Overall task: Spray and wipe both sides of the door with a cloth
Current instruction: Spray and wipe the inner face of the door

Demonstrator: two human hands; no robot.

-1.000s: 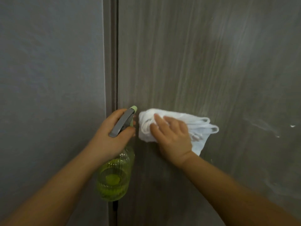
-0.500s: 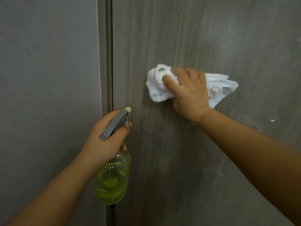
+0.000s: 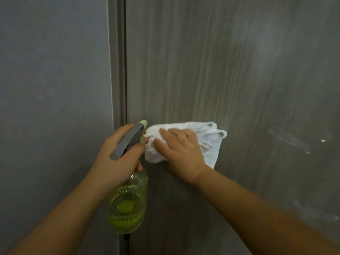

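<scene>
- The right hand [image 3: 181, 151] is coming back down with the white cloth [image 3: 207, 142] from higher up the wood-grain door [image 3: 220, 70], fingers lying flat and pressing it beside the frame [image 3: 117, 70].
- The left hand [image 3: 117, 155] is gripping the green spray bottle [image 3: 127, 205], fingers curling around its neck, just left of the cloth.

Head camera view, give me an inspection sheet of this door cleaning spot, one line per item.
Surface: grey wood-grain door, pale smears and streaks toward its right side.
Job's things: white cloth bunched against the door; spray bottle with yellow-green liquid, grey trigger.
Clutter: nothing seen.
Hands: left hand grips the bottle neck beside the door's edge; right hand presses the cloth flat to the door.
Cables: nothing seen.
Surroundings: plain grey wall left of the door frame.
</scene>
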